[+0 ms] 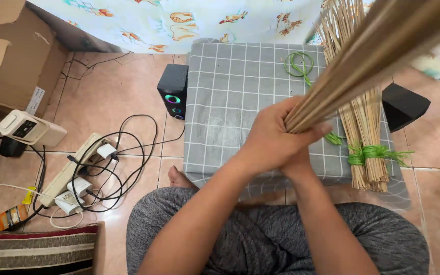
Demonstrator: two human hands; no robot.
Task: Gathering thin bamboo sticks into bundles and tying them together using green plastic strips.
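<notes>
Both hands clasp the lower end of a thick bundle of thin tan sticks (383,46) that rises toward the upper right, close to the camera. My left hand (273,133) wraps over the top of the bundle's end. Under it, my right hand (297,164) is mostly hidden. To their right, more stick bundles (365,132) lie on a grey checked cushion (225,102), one of them tied with green string (370,153). A loose loop of green string (298,63) rests on the cushion's far side.
A black speaker with a lit ring (173,90) stands left of the cushion, and another black speaker (403,104) to its right. A power strip with plugs and tangled cables (77,173) lies on the tiled floor at left. A cardboard box (11,51) sits far left.
</notes>
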